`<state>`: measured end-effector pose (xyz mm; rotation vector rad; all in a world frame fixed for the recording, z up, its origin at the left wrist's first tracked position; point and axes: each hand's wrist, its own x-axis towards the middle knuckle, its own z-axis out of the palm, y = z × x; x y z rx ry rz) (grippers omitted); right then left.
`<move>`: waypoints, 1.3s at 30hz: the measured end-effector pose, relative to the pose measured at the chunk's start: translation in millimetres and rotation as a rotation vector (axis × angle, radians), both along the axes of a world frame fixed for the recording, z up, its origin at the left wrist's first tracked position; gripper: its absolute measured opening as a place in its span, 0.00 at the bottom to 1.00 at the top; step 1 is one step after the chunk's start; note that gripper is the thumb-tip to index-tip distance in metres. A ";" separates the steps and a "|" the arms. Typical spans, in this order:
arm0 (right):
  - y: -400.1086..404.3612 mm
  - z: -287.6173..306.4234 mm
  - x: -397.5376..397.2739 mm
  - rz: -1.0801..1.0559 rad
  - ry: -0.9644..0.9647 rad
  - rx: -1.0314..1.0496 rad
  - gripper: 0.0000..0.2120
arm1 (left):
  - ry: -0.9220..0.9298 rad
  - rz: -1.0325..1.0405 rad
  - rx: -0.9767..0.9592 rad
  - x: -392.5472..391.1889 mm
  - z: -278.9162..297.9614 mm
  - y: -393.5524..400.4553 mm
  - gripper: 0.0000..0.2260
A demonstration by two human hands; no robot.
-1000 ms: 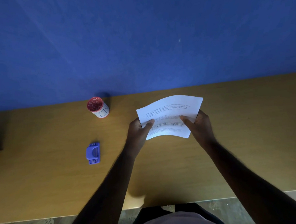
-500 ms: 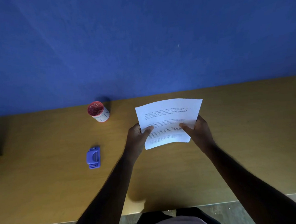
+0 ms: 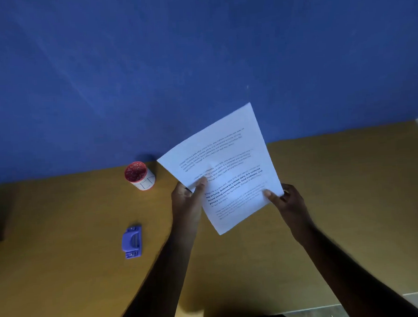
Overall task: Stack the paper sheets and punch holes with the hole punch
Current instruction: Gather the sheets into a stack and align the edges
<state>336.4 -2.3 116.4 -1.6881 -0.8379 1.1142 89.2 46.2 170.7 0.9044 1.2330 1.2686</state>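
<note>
Wooden desk (image 3: pixel 64 275), blue wall | paper sheets (image 3: pixel 224 172) now being lifted and tilted, pinched by left hand (image 3: pixel 187 203) and right hand (image 3: pixel 287 202) | hole punch (image 3: pixel 132 242) lying untouched, left | squaring ongoing, punching pending

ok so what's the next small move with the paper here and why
Probably lower the paper sheets and tap the bottom edge on the table to square them. Both the left hand and right hand pinch the sheets, which are lifted and tilted above the table, while the hole punch lies untouched to the left, apart from both hands.
</note>
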 end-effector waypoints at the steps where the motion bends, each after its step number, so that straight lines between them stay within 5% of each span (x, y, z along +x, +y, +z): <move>1: -1.8 -0.4 0.0 0.060 0.063 0.001 0.18 | -0.027 0.011 0.004 2.0 2.0 0.5 0.13; 7: -2.9 8.8 -15.7 0.200 0.544 0.133 0.22 | -0.096 0.046 -0.036 11.8 -3.5 -1.4 0.13; 11: 3.8 19.4 -19.9 0.149 0.668 0.132 0.24 | -0.131 0.033 -0.094 10.3 -13.1 -4.2 0.13; 17: 4.0 16.8 -7.8 0.076 0.418 0.142 0.18 | -0.152 0.154 -0.079 -7.7 -17.5 -3.0 0.20; 20: 1.2 14.7 2.8 0.057 0.307 0.127 0.16 | -0.114 0.169 -0.078 -26.3 -21.5 -0.1 0.14; 31: -4.7 10.5 28.5 0.132 -0.064 0.001 0.09 | 0.426 -0.294 -0.135 -42.0 -38.8 -6.1 0.08; 39: 5.5 6.2 18.9 0.110 -0.051 0.054 0.09 | 0.375 -0.182 -0.125 -31.6 -46.3 -12.5 0.04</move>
